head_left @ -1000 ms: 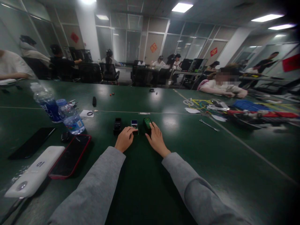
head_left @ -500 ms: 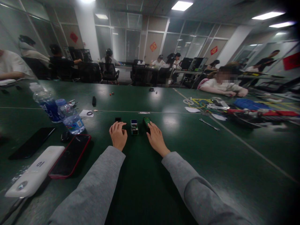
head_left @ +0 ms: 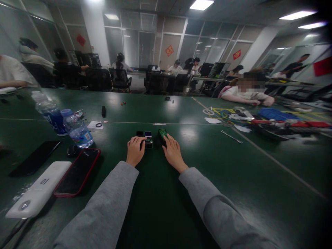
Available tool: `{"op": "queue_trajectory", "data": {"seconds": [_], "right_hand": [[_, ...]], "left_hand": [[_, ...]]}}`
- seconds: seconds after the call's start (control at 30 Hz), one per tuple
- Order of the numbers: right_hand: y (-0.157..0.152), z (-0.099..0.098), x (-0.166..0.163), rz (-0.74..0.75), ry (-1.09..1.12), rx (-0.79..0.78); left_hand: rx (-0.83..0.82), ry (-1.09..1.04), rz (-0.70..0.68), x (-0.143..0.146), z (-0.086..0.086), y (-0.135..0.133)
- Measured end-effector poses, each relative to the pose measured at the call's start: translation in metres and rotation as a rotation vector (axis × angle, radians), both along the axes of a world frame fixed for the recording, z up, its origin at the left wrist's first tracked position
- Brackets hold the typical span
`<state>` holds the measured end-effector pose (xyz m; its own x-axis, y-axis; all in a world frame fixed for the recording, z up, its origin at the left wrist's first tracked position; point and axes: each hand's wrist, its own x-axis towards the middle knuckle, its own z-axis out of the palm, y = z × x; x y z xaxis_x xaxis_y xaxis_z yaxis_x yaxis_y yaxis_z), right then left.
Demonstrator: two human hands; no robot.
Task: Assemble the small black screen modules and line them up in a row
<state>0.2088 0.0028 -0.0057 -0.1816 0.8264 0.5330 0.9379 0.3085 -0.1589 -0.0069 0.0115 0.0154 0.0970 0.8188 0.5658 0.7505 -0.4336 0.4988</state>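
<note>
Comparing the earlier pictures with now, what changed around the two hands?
The left hand first shifted left from the small screened device to the black device, then came back right. The black device slid right with it and now sits close beside the screened one; whether they touch is unclear. The right hand stayed at the green-faced device; those two devices look unmoved.

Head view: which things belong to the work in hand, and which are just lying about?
Apparently in the work:
black device, partly hidden by the left hand
small screened device, beside it
green-faced device, at the right hand

Apparently lying about:
blue-capped bottle
red-edged phone
white device
wrench
</note>
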Motion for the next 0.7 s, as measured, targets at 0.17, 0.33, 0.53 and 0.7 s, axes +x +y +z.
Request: {"op": "queue_trajectory", "data": {"seconds": [0.17, 0.33, 0.53, 0.7], "right_hand": [[-0.0009, 0.0024, 0.0001, 0.014, 0.02, -0.033], [0.0004, 0.0016, 0.001, -0.007, 0.017, -0.009], [0.0007, 0.0012, 0.0035, -0.079, 0.054, 0.0], [-0.0008, 0.0066, 0.0055, -0.159, 0.11, 0.042]], "left_hand": [[-0.003, -0.027, -0.034, -0.0028, -0.0025, 0.0004], [-0.005, -0.081, -0.049, -0.0048, -0.0085, 0.0044], [-0.02, -0.089, -0.074, -0.0037, -0.0088, 0.0056], [-0.008, -0.081, -0.074, -0.0038, -0.0097, 0.0059]]}}
